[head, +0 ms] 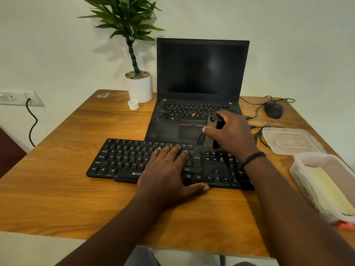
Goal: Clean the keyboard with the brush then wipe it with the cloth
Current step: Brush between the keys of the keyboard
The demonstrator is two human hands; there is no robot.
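Keyboard (123, 160): black, flat, white-lettered keys

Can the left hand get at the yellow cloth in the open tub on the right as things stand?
Probably not easily. The left hand lies flat on the keyboard, and the right hand holding the brush crosses between it and the cloth in the tub.

keyboard (123, 160) middle keys — under left hand (169, 169) | brush (211, 131) bristles — behind right hand (230, 133)
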